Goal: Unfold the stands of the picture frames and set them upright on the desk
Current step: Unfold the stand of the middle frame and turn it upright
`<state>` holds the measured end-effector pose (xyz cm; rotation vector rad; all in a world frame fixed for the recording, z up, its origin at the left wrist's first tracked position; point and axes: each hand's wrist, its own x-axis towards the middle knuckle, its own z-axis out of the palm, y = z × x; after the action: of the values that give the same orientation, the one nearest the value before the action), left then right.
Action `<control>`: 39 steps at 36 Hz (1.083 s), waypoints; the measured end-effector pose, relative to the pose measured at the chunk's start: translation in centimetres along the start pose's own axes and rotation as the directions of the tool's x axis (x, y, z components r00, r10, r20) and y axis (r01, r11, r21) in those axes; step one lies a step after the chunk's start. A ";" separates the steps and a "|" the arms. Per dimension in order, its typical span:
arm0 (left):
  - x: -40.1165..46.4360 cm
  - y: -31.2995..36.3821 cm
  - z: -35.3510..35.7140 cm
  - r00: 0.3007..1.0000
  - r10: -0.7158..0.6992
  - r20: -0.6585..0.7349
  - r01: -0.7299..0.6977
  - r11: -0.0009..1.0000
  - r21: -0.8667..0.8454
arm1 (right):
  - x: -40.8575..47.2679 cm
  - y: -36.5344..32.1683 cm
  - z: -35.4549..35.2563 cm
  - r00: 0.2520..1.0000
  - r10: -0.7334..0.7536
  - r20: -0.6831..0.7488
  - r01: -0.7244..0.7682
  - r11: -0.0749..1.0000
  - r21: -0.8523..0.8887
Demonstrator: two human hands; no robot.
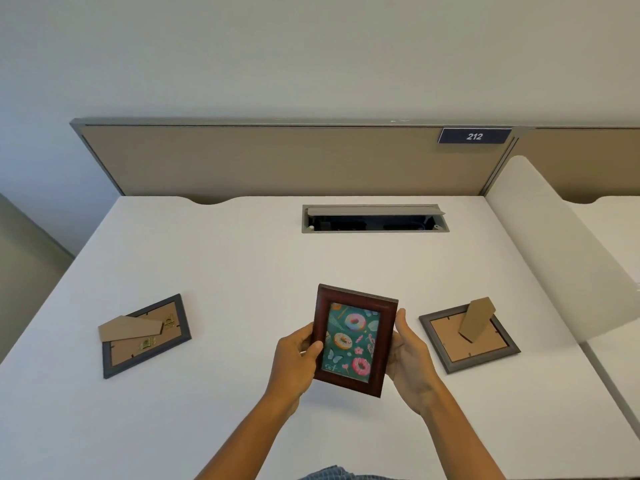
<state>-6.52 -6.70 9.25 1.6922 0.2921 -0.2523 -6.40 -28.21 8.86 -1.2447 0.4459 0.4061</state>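
Nearest the camera, 2 bare forearms are reaching over the white desk [242, 258]. The left hand [294, 355] is clamping the left edge of the dark red wooden frame [355, 341], thumb on its glossy moulding. The right hand [410, 358] is wrapping the right edge, fingers hidden behind, probably seeking the stand. The frame is being held above the near desk, donut picture toward the camera. Far left, a grey frame [145, 336] is lying face down, its cardboard stand flat. Far right, another grey frame [469, 337] is lying face down, stand raised.
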 end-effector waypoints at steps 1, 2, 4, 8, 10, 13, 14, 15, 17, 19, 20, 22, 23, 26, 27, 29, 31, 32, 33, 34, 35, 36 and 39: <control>0.2 -0.1 0.1 1.000 0.004 -0.005 -0.004 1.000 0.014 | 0.1 0.1 -0.1 1.000 0.002 0.002 -0.002 1.000 0.008; 0.5 -0.3 0.2 1.000 0.007 -0.008 -0.007 1.000 0.023 | 0.3 0.2 -0.3 1.000 0.002 0.001 -0.002 1.000 0.015; 1.0 -0.5 0.4 1.000 0.010 -0.009 -0.010 1.000 0.025 | 0.4 0.2 -0.4 1.000 -0.001 -0.004 0.001 1.000 0.029; 2.1 -0.8 1.0 1.000 0.018 0.003 -0.018 0.999 0.049 | 0.8 0.4 -0.4 1.000 0.006 -0.020 -0.005 0.998 0.060; 2.8 -1.0 1.3 1.000 0.020 0.001 -0.020 0.997 0.068 | 1.1 0.5 -0.4 0.999 0.009 -0.033 -0.006 0.998 0.069; 3.7 -1.4 1.7 1.000 0.015 -0.013 -0.013 0.996 0.092 | 1.6 0.6 -0.3 0.998 0.014 -0.060 -0.009 0.997 0.072; 4.0 -1.5 1.8 1.000 0.011 -0.016 -0.009 0.995 0.099 | 1.8 0.6 -0.2 0.998 0.018 -0.064 -0.013 0.997 0.071; 4.3 -1.6 1.9 1.000 0.008 -0.014 -0.006 0.994 0.105 | 1.9 0.7 -0.2 0.997 0.022 -0.068 -0.017 0.997 0.071; 4.7 -1.6 2.0 1.000 0.002 -0.008 -0.001 0.994 0.114 | 2.3 0.7 -0.1 0.996 0.029 -0.080 -0.023 0.997 0.077; 5.2 -1.7 2.2 1.000 -0.004 -0.006 0.005 0.992 0.125 | 2.6 0.7 -0.1 0.994 0.041 -0.097 -0.033 0.996 0.084; 5.4 -1.7 2.2 1.000 -0.004 -0.007 0.005 0.992 0.129 | 2.7 0.8 -0.1 0.994 0.047 -0.103 -0.038 0.996 0.083; 5.7 -1.9 2.3 1.000 -0.002 -0.011 0.004 0.992 0.129 | 3.0 0.8 0.0 0.992 0.060 -0.115 -0.051 0.996 0.079; 5.9 -2.0 2.3 1.000 -0.003 -0.012 0.004 0.992 0.128 | 3.2 0.8 0.0 0.990 0.071 -0.123 -0.061 0.995 0.081; 6.5 -2.4 2.4 1.000 -0.008 -0.017 0.010 0.990 0.141 | 3.5 0.9 0.0 0.984 0.099 -0.149 -0.088 0.993 0.079; 6.7 -2.6 2.4 1.000 -0.010 -0.017 0.012 0.989 0.146 | 3.6 1.0 0.0 0.982 0.103 -0.156 -0.093 0.993 0.076; 7.0 -3.0 2.4 1.000 -0.012 -0.014 0.014 0.988 0.152 | 3.7 1.1 0.1 0.980 0.113 -0.165 -0.102 0.992 0.075; 7.3 -3.2 2.4 1.000 -0.016 -0.012 0.017 0.987 0.159 | 3.8 1.2 0.1 0.977 0.125 -0.172 -0.112 0.990 0.085; 7.3 -3.3 2.4 1.000 -0.018 -0.011 0.019 0.987 0.160 | 3.9 1.3 0.1 0.976 0.131 -0.175 -0.116 0.989 0.092; 7.4 -3.5 2.5 1.000 -0.020 -0.009 0.021 0.987 0.159 | 4.0 1.4 0.1 0.975 0.134 -0.177 -0.118 0.988 0.097; 7.5 -3.5 2.5 1.000 -0.023 -0.009 0.024 0.987 0.159 | 4.0 1.5 0.0 0.975 0.136 -0.178 -0.120 0.988 0.101; 7.6 -3.6 2.5 1.000 -0.026 -0.009 0.027 0.987 0.159 | 4.0 1.6 0.0 0.974 0.138 -0.179 -0.120 0.987 0.105; 7.6 -3.7 2.6 1.000 -0.028 -0.008 0.029 0.987 0.160 | 4.1 1.8 0.0 0.973 0.141 -0.180 -0.122 0.986 0.113; 7.7 -4.0 2.5 1.000 -0.030 -0.006 0.030 0.986 0.164 | 4.2 2.1 -0.1 0.971 0.146 -0.191 -0.123 0.984 0.130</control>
<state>-0.55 -8.26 2.64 1.8518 0.3068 -0.3021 -3.94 -27.55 4.88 -1.1487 0.7201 0.3652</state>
